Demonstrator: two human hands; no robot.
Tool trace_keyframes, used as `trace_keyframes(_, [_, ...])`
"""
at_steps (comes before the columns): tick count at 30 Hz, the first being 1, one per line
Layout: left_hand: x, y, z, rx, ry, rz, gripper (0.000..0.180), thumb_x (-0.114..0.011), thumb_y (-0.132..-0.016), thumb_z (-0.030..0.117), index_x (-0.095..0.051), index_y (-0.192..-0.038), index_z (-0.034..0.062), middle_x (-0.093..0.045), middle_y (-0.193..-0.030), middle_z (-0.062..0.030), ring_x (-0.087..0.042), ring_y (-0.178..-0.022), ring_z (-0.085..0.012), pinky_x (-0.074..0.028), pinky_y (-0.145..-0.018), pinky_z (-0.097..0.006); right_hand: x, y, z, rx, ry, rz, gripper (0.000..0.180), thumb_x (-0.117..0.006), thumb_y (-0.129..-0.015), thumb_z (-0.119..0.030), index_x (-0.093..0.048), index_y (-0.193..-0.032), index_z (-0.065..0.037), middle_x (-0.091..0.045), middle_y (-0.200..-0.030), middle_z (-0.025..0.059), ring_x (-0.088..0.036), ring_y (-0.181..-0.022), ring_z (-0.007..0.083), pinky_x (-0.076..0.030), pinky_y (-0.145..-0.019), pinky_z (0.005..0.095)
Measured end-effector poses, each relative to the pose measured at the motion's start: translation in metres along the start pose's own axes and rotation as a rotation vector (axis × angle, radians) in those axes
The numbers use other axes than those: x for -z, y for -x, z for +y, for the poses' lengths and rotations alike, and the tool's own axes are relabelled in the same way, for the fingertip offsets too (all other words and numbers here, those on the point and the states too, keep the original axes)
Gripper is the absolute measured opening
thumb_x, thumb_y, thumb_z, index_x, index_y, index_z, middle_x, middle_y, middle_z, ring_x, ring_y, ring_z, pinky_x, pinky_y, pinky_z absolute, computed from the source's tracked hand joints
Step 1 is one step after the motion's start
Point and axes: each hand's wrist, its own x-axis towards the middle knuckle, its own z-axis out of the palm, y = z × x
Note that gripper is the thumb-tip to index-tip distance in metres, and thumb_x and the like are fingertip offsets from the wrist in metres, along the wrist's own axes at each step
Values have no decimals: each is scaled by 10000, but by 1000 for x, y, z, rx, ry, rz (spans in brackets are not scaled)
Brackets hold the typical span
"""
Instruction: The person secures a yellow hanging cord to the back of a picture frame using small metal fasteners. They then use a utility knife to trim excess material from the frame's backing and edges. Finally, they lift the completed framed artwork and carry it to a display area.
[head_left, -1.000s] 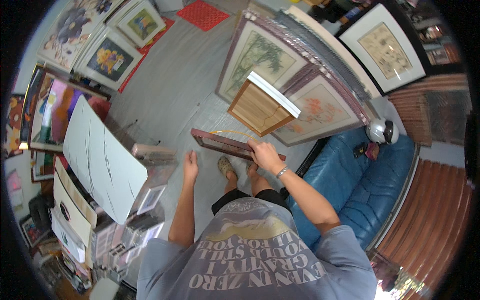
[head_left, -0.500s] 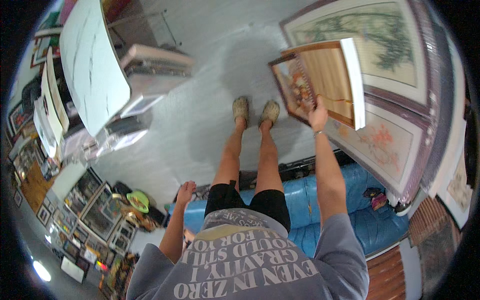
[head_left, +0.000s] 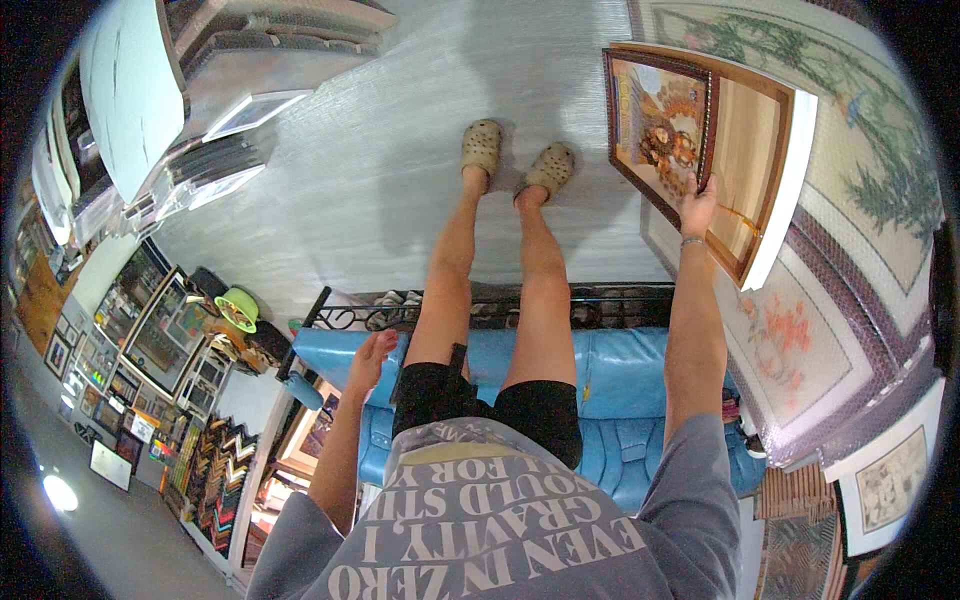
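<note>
My right hand [head_left: 698, 208] grips a framed picture [head_left: 655, 125] by its near edge, fingers on the dark beaded frame and thumb round the side. The picture shows a figure in orange and gold tones. Directly behind it is a larger wooden-framed panel [head_left: 750, 150] with a white outer edge; whether my hand also holds this panel I cannot tell. Both are tilted in front of large wrapped paintings [head_left: 790, 335] leaning at the right. My left hand [head_left: 373, 362] hangs beside my thigh above the blue sofa, fingers loosely extended and holding nothing.
The blue sofa [head_left: 625, 362] lies below my legs, with a black metal rack [head_left: 625, 305] along its far side. A marble-patterned board [head_left: 130, 95] and stacked frames [head_left: 285, 50] stand at left. A green hat [head_left: 238, 308] sits beyond my left hand.
My right hand has carried the framed picture right and farther from me, and its face shows more fully. My left hand stays empty. The whole view has shifted, and my feet have stepped.
</note>
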Motion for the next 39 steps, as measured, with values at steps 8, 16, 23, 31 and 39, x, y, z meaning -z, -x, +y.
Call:
trace_keyframes(8, [-8, 9, -15, 36, 121, 32, 579, -444, -1053, 560, -595, -1340, 81, -664, -1315, -89, -622, -1217, -235, -449, -1026, -406, 24, -8, -43, -19, 374, 103, 470, -706, -921, -208, -529, -1279, 39, -680, -1057, 254, -656, -994, 440, -523, -886, 499])
trace_keyframes(16, [-38, 39, -84, 32, 309, 85, 489, -489, -1068, 453, -641, -1256, 28, -717, -1142, -83, -665, -1002, -154, -515, -785, -283, 42, 64, -55, 213, 362, 53, 395, -642, -951, -249, -603, -1217, 40, -664, -1053, 277, -642, -1016, 440, -501, -898, 513])
trace_keyframes(23, [-41, 89, -133, -22, 619, 126, 424, -553, -1045, 430, -653, -1204, 50, -696, -1036, -26, -643, -888, -120, -464, -715, -251, 58, 251, -91, -39, 358, -1004, 250, -584, -998, -222, -631, -1093, 4, -664, -820, 72, -666, -750, 170, -571, -673, 342])
trace_keyframes(31, [41, 62, -203, -80, 721, 65, 394, -562, -1034, 400, -641, -1149, 32, -683, -1021, -44, -635, -886, -146, -492, -738, -292, 29, 347, -211, 113, 131, -752, 240, -578, -1014, -210, -667, -1106, -7, -703, -855, 109, -676, -744, 175, -548, -635, 313])
trace_keyframes(39, [242, 48, -311, -328, 800, 640, 483, -552, -1014, 430, -656, -1191, -8, -708, -1044, -133, -662, -950, -246, -511, -860, -383, -128, 408, -317, 747, 587, -931, 358, -570, -979, -277, -682, -1114, 35, -727, -948, 182, -670, -869, 293, -524, -857, 447])
